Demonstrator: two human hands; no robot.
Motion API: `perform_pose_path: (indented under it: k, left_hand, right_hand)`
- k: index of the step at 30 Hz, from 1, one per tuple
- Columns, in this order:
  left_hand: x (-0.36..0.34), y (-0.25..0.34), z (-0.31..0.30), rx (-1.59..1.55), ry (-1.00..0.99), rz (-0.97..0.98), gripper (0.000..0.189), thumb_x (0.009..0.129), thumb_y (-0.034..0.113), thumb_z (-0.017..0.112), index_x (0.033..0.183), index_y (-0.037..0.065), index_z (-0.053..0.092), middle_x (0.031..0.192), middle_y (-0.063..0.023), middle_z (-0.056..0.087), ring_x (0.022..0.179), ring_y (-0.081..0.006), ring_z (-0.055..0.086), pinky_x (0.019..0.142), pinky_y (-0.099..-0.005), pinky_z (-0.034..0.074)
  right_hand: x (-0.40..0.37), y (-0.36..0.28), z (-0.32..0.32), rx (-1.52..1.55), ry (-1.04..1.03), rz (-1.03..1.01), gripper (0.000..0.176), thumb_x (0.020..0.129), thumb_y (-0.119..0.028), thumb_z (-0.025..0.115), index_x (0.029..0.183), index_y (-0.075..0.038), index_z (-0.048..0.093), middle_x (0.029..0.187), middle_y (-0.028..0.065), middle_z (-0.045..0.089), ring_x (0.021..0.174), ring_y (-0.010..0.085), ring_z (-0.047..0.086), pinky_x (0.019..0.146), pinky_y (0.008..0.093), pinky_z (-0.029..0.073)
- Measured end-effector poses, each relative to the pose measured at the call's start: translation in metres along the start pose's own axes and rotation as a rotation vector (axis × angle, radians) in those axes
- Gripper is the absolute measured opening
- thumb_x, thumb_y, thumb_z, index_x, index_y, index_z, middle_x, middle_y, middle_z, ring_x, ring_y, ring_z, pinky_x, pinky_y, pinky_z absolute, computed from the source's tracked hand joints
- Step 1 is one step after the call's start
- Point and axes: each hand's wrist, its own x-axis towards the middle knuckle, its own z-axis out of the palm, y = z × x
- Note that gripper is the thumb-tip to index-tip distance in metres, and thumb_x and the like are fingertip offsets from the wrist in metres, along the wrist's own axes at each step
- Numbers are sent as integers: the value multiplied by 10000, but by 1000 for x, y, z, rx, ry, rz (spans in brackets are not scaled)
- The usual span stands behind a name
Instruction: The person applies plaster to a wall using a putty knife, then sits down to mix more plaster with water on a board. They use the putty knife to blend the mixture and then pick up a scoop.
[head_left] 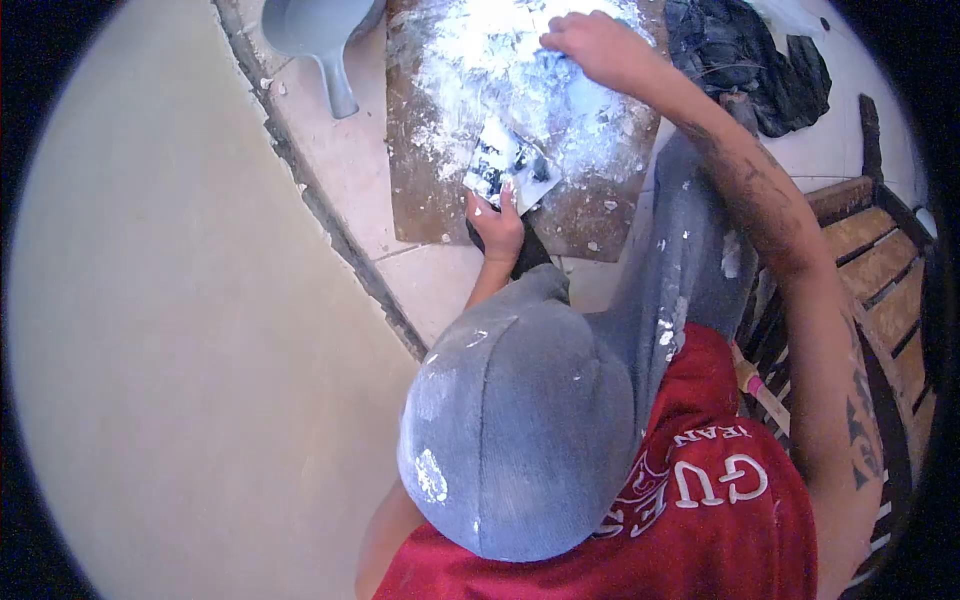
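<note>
My left hand [497, 225] reaches out from behind my raised grey-trousered knee [520, 420] and grips a wide putty knife [508, 162]. Its blade is smeared with white plaster and lies on a brown board [420, 190]. White plaster [520, 70] covers the board's top. My right hand [592, 45], on a tattooed arm stretched out from the right, rests on the plaster heap at the board's far end. Its fingers are curled downward, and what they hold, if anything, is hidden.
A smooth beige wall [170, 330] fills the left, meeting the tiled floor [340, 150] along a rough seam. A grey scoop [320, 40] lies beyond the board, and a dark cloth [750, 60] to its right. A slatted wooden bench [880, 260] stands at the right.
</note>
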Motion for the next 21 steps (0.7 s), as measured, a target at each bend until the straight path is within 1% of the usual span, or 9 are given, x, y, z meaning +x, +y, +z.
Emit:
perform_pose_path:
  k: [3,4,7,10,13,16,18,19,21]
  left_hand:
    - [-2,7,1,33,31,6,321,799,88,576,1053,-84,479,948,-201,569,868,-328,547,795,-386,415]
    - [-1,8,1,56,38,14,318,796,94,582,1039,-84,481,925,-197,576,850,-327,554,784,-386,419]
    - [2,13,1,9,51,23,322,795,111,589,1030,-82,483,911,-196,581,828,-328,559,764,-390,424]
    - [0,3,1,46,39,39,327,797,127,593,1030,-76,486,919,-205,577,823,-342,556,749,-397,426]
    - [-3,-3,1,90,38,50,329,799,140,597,1026,-70,487,913,-216,572,821,-366,552,738,-406,426]
    - [1,2,1,110,55,70,332,800,150,600,1023,-67,487,909,-220,568,826,-383,547,735,-414,425]
    - [-3,-2,-1,158,35,63,319,796,136,601,1020,-62,488,907,-216,578,829,-370,562,737,-404,430]
    - [-3,2,-1,95,28,44,317,794,129,601,1022,-60,488,906,-215,582,829,-364,568,738,-399,433]
    - [1,9,-2,-29,10,20,314,791,116,601,1026,-58,487,905,-215,590,829,-353,579,740,-388,438]
  right_hand:
    - [10,1,-16,-1,59,-43,126,756,-150,502,825,-115,601,796,71,567,774,254,560,677,403,423]
    - [16,2,-16,3,108,-64,118,750,-143,502,803,-116,605,774,78,566,752,255,571,670,400,431]
    - [24,-9,-13,-49,159,-60,119,743,-131,502,806,-109,601,782,82,567,797,258,578,691,399,439]
    - [18,-23,-11,-52,105,-91,124,742,-119,499,807,-97,602,797,89,574,830,268,580,706,402,443]
    - [10,-20,4,-215,43,-160,218,793,-78,477,976,-98,594,919,39,557,909,218,556,770,363,430]
    - [15,-3,-1,-108,-2,-141,194,787,-89,497,947,-103,605,919,27,557,902,210,555,760,365,430]
    - [23,3,-16,-50,43,-132,146,757,-106,496,857,-100,603,844,68,571,856,251,570,721,396,437]
    - [30,4,-26,-19,70,-126,128,742,-114,496,812,-99,602,806,88,577,832,272,577,702,411,440]
    - [38,-1,-27,-50,10,-77,124,743,-112,497,807,-91,600,812,92,580,835,265,578,703,412,443]
